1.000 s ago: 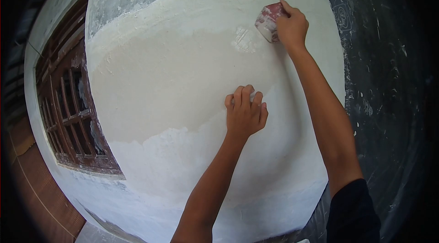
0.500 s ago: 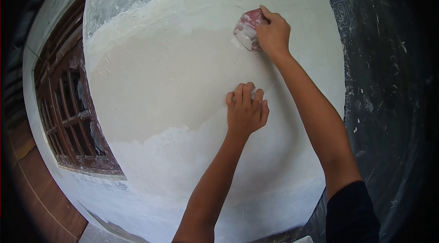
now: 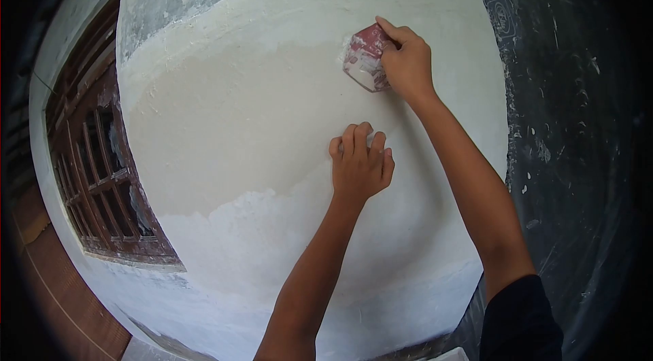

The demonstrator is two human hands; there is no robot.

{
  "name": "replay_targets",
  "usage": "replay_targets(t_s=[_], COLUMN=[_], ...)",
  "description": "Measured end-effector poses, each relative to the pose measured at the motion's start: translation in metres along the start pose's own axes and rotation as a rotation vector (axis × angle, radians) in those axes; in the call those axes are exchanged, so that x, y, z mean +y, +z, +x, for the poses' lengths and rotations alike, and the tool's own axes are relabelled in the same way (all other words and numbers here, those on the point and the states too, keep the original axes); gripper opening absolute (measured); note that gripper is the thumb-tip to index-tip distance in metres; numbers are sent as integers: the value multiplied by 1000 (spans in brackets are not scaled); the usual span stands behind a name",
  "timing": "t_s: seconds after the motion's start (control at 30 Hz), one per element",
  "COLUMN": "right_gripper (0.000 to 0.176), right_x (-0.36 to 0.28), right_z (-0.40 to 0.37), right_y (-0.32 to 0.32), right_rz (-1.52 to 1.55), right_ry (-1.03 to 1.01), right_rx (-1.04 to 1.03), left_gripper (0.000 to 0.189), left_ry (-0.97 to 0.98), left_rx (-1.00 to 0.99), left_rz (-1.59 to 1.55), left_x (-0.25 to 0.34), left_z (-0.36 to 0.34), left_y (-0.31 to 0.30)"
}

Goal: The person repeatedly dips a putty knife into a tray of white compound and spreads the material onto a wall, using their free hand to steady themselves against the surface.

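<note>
My right hand [image 3: 411, 67] grips a red plastic putty spreader [image 3: 363, 55] by its right side, the thumb laid along the upper edge. White putty is smeared over the spreader, which lies against the upper part of the wall [image 3: 224, 123]. Lower and to the left, my left hand [image 3: 358, 167] is closed with its fingers curled in front of the wall. Something pale shows between those fingers, but its kind is hidden. A damp-looking beige coat of putty covers the middle of the wall, with whiter areas below it.
At the left is a brown wooden window frame [image 3: 105, 177] with bars. A dark, white-spotted surface [image 3: 551, 157] runs along the right. The pale rim of a container [image 3: 452, 355] shows at the bottom edge. Brown woven-looking panelling [image 3: 64, 293] stands at lower left.
My right hand has slid the spreader a short way down the wall. My left hand keeps nearly the same place, and the whole view has shifted slightly.
</note>
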State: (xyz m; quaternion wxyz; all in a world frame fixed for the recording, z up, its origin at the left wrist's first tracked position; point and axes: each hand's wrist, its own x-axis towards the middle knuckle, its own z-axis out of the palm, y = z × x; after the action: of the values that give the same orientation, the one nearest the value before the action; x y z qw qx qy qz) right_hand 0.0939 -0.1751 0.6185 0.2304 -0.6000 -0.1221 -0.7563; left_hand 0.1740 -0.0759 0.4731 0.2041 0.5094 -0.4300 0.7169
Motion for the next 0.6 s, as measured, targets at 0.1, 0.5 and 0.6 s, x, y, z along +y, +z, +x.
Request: replay_targets(t_s=[0.1,0.5,0.6], right_gripper=[45,44,45], right_x=[22,7,7], right_z=[10,25,4], right_y=[-7,-9,-2], right_rz=[-146,186,-32], right_ry=[116,310,7], right_rx=[275,346,-33], left_gripper=[37,38,38], left_ry=[-7,1,-1], left_rx=[16,-1,-15], left_rz=[13,-12,0], left_x=[-2,-1,-1], left_z=[1,0,0], left_y=[1,-1,-1])
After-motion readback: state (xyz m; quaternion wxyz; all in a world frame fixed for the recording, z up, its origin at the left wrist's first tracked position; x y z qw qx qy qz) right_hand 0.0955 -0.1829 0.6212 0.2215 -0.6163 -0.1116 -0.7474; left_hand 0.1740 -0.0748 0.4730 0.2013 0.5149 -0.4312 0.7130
